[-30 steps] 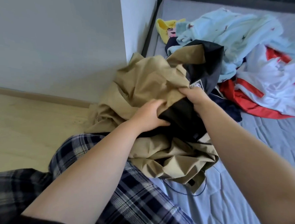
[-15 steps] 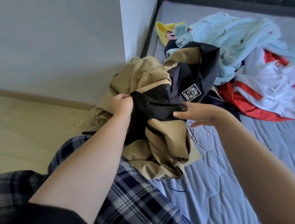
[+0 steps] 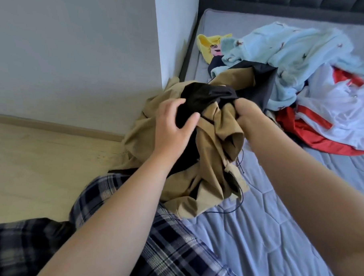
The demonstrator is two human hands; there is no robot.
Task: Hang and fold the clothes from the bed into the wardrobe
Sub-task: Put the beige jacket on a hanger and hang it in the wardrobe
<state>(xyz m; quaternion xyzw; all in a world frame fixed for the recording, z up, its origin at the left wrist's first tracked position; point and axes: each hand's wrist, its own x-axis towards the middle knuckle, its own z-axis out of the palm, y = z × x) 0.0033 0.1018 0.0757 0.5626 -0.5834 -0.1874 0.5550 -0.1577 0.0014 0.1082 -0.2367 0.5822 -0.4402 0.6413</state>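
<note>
The left hand (image 3: 173, 120) is gripping the black part of a tan-and-black jacket (image 3: 209, 151), while the right hand (image 3: 245, 113) is bunching its fabric. The jacket is lying crumpled at the edge of the bed (image 3: 266, 235), beside a pile of clothes (image 3: 305, 66).

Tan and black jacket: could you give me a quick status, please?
Left hand and right hand both grip the bunched tan and black jacket. Nothing hung or folded yet. Pile of clothes waits on the bed.
</note>
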